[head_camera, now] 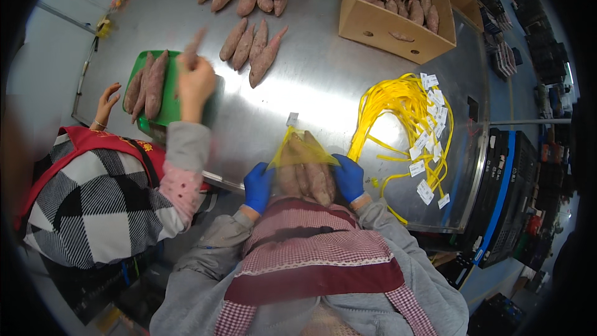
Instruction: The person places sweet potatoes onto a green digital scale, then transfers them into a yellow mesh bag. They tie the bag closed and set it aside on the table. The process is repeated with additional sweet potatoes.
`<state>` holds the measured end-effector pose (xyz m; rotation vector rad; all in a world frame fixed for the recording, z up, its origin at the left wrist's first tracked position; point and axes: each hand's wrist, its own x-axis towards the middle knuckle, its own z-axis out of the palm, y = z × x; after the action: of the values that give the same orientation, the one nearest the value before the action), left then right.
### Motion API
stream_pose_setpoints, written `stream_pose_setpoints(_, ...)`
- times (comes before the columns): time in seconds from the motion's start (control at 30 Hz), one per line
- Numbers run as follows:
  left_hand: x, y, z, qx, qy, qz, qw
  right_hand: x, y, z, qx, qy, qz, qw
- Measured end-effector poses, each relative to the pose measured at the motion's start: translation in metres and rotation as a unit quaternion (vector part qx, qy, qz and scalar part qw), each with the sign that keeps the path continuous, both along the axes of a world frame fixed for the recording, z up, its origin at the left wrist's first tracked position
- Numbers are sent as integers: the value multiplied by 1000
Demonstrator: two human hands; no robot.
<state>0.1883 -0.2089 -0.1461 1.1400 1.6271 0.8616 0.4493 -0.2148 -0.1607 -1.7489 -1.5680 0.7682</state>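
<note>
Several sweet potatoes [308, 172] lie inside a yellow mesh bag [303, 142] at the table's near edge, against the apron. My left hand [257, 187], in a blue glove, grips the bag's left side. The right side of the bag is held in my right hand [350, 178], also blue-gloved. A white printed tag [292, 119] sticks out at the bag's far end. To the right of my right hand lies a bundle of yellow mesh bags [380, 98] with white tags.
At left a co-worker's hand [196, 81] holds a sweet potato over a green tray [173, 114] that bears several more. Loose sweet potatoes [263, 58] lie on the metal table [322, 88]. A cardboard box [396, 39] full of them stands at the back right. Black crates [506, 182] stand at right.
</note>
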Motion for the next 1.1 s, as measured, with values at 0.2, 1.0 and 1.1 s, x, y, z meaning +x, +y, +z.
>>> stream_pose_setpoints(0.2,8,-1,20,97,2,-50,994,6,-9,0,86,24,-33,995)
stream_pose_setpoints(1.0,8,12,-9,14,176,-144,974,26,-9,-3,-7,-67,50,996)
stream_pose_setpoints(1.1,-4,-6,-23,-18,167,-183,969,28,-20,-6,-40,-55,44,997)
